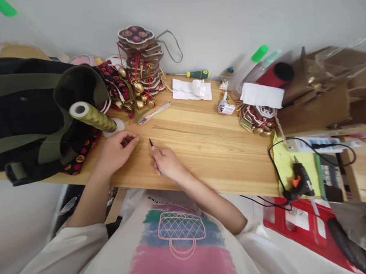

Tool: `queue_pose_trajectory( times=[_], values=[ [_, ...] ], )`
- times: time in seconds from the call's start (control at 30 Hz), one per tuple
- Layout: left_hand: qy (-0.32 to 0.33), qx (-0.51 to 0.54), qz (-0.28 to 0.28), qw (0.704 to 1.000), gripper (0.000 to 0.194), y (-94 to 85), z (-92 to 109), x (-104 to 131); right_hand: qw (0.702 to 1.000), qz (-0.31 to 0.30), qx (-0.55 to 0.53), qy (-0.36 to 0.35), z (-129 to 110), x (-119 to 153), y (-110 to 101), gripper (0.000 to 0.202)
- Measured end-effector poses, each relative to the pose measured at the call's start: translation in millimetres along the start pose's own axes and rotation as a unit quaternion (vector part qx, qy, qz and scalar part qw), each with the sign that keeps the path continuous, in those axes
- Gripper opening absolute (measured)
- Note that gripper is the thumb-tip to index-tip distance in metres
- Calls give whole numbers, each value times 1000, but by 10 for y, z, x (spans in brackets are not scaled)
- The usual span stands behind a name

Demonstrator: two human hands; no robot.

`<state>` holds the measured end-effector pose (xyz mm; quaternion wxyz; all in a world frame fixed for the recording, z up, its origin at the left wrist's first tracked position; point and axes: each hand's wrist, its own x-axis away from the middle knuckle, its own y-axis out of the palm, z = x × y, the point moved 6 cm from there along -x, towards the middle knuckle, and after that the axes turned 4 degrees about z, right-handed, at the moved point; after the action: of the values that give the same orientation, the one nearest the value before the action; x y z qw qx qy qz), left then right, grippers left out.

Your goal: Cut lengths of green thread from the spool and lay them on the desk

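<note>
My left hand [116, 150] is over the wooden table [200, 154], its thumb and index fingertip pinched together; what they hold, if anything, is too small to make out. Beside it lies a spool of olive thread [98, 118]. To the right, my right hand [166, 162] is closed around a small dark-tipped tool [151, 142], whose lower part is hidden by the fingers. A thin olive thread [183, 131] stretches across the table beyond my hands. A white pen [155, 112] lies near a pile of gold bells [138, 87].
A black bag [25, 104] fills the left side. Stacked flower-shaped pieces [136, 35], tissue [191, 90] and a screwdriver [198, 74] are at the back. On the right are a glue gun [303, 180] with a black cord, a red stool [312, 238] and cardboard boxes [319, 107].
</note>
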<state>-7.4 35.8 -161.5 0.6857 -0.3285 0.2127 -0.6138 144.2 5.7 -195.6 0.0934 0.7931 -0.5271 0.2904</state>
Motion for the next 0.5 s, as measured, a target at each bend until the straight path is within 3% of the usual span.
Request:
queue_pose_trajectory(
  times=[0.5],
  values=[
    [1, 0, -5, 1000, 24, -2, 13, 7, 1000, -2, 9, 10, -15, 21, -3, 51]
  ],
)
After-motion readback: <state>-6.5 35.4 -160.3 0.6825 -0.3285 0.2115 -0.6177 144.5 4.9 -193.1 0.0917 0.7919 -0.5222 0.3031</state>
